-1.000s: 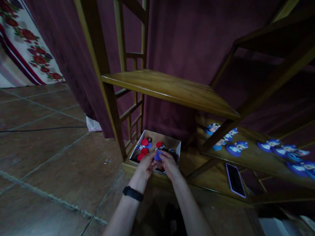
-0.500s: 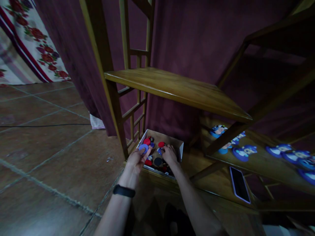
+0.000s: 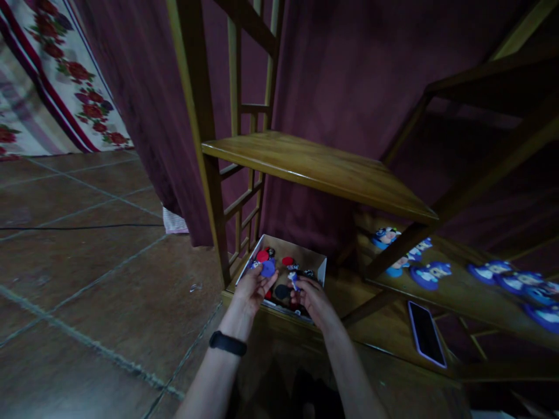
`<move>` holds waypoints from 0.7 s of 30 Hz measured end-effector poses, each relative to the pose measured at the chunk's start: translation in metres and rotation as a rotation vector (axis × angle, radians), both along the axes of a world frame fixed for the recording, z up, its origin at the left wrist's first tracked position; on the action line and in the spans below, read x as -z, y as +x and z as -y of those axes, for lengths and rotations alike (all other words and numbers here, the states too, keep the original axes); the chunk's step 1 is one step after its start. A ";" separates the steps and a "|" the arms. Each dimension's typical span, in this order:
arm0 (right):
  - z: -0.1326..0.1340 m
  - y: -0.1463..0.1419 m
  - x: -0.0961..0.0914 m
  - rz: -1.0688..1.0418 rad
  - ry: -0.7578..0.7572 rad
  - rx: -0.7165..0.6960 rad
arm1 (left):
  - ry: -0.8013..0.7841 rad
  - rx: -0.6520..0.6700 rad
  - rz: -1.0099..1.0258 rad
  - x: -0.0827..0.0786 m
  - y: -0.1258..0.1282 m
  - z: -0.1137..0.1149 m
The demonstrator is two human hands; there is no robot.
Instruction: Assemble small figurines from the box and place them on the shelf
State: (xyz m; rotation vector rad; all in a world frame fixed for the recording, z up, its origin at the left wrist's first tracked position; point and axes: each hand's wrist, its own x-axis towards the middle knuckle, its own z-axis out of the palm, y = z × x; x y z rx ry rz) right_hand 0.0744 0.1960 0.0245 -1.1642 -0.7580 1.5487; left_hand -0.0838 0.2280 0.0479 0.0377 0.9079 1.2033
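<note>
Over a white cardboard box [image 3: 301, 249] on the bottom shelf, both hands are at work. My left hand [image 3: 248, 294], with a black band on its wrist, is closed around a figurine with a round blue base [image 3: 268, 268]. My right hand [image 3: 315, 299] pinches a small blue-and-white figurine [image 3: 293, 281] just above the box. Inside the box lie several small figurines, some with a red round base [image 3: 287, 261], and a dark round disc [image 3: 282, 291]. The fingers partly hide the box's contents.
A wooden shelf board [image 3: 323, 171] juts out above the box. To the right, blue-based figurines [image 3: 430, 274] stand on another shelf, with a phone [image 3: 427, 334] below them. Dark purple curtain [image 3: 323, 81] hangs behind. A cable [image 3: 82, 227] crosses the tiled floor [image 3: 109, 279].
My right hand has lifted the small blue-and-white figurine out from among the others and drawn it nearer. My left hand has turned its figurine, so the blue base shows more fully.
</note>
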 end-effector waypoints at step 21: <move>0.011 -0.012 -0.020 -0.184 0.092 0.070 | 0.165 0.112 -0.101 -0.006 0.024 0.019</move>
